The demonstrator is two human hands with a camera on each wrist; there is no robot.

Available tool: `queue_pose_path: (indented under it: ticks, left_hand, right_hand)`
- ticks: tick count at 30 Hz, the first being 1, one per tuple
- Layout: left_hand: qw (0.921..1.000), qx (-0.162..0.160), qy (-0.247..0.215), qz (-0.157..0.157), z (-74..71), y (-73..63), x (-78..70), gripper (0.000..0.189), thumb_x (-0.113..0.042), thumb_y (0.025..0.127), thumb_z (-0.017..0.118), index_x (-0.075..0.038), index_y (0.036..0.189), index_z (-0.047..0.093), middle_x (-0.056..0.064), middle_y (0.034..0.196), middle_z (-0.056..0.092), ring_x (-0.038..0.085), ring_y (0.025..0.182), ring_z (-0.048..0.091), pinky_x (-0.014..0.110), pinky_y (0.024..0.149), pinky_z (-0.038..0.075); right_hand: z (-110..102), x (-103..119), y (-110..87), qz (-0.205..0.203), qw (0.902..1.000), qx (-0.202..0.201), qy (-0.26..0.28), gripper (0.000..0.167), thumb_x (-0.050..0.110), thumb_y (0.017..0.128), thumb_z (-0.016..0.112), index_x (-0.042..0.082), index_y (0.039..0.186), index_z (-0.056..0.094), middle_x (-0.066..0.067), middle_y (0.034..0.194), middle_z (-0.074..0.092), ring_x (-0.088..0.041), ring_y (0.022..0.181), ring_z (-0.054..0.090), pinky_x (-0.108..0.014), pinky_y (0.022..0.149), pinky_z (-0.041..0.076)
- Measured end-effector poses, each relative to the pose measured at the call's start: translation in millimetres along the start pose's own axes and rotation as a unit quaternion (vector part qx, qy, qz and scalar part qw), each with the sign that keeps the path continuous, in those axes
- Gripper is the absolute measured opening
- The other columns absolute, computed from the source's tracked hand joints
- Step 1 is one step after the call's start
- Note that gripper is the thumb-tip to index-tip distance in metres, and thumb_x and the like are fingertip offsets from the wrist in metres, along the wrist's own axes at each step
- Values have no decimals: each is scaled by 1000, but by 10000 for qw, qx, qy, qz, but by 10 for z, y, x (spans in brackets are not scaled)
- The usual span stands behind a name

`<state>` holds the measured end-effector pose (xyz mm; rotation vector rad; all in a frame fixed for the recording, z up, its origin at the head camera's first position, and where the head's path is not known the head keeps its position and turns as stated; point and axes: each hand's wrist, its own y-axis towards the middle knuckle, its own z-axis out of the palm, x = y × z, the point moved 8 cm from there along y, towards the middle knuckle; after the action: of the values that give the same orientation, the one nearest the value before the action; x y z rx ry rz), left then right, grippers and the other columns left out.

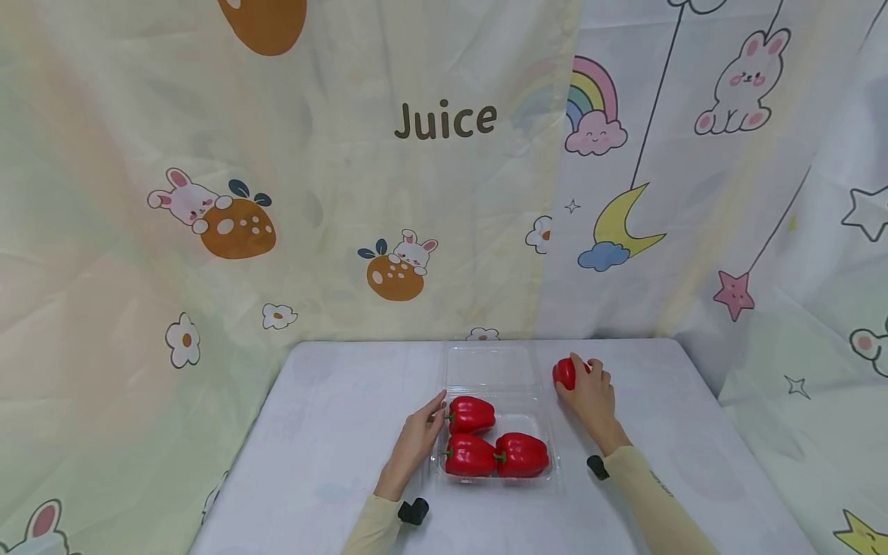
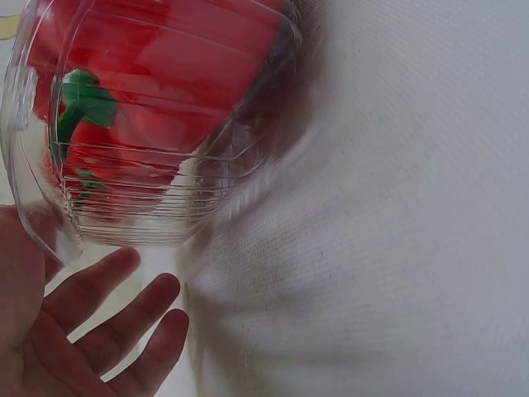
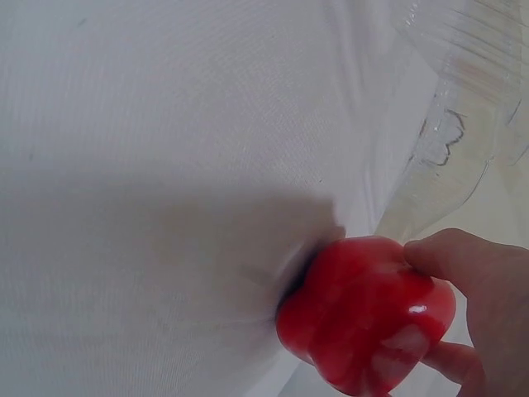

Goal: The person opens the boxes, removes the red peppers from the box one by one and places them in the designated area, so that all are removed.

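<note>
Red pepper (image 3: 364,310), partly hidden, gripped by right hand (image 1: 591,397); left hand (image 1: 416,438), fingers extended, container (image 1: 525,422) contact unclear.

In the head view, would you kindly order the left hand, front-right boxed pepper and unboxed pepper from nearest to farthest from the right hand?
1. Unboxed pepper: held by the right hand.
2. Front-right boxed pepper: left of that hand.
3. Left hand: left of the box.
</note>
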<state>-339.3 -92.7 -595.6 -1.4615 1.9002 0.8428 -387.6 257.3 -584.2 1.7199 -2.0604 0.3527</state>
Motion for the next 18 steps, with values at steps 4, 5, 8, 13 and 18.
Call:
queue_pose_path:
  ticks: [4,5,8,13,18]
  left_hand:
    - [10000,7,-1,3,1,-3,1,46,-25,107,50,-14,151,47,14,137,64,27,111,70,41,92,59]
    - [10000,8,-2,5,1,-4,0,46,-25,107,50,-14,151,46,14,137,64,27,111,70,42,92,59]
    - [10000,14,4,10,2,-5,0,46,-25,107,49,-14,152,46,14,137,64,28,111,70,41,92,59]
    - [10000,13,-7,18,-2,-3,-3,46,-25,107,49,-14,151,47,14,137,64,27,111,70,41,92,59]
    - [10000,2,-6,22,-4,-4,1,46,-25,107,49,-16,151,47,13,137,64,27,111,70,41,92,59]
  right_hand:
    - [-9,8,-6,-20,10000,25,-2,81,26,87,74,5,153,32,-34,146,31,-53,130,35,-68,99,47]
    - [-10,10,-8,-13,10000,33,2,81,26,87,74,5,153,32,-34,146,31,-53,130,36,-68,99,47]
    - [-12,11,-9,20,10000,48,10,81,27,87,74,5,153,32,-34,146,31,-53,130,36,-68,99,48]
    - [-4,8,-10,53,10000,72,-35,84,26,85,76,4,153,30,-34,146,31,-52,130,36,-67,98,49]
    - [4,6,-13,87,9999,104,-23,86,26,85,76,3,152,29,-33,146,31,-52,131,36,-67,98,49]
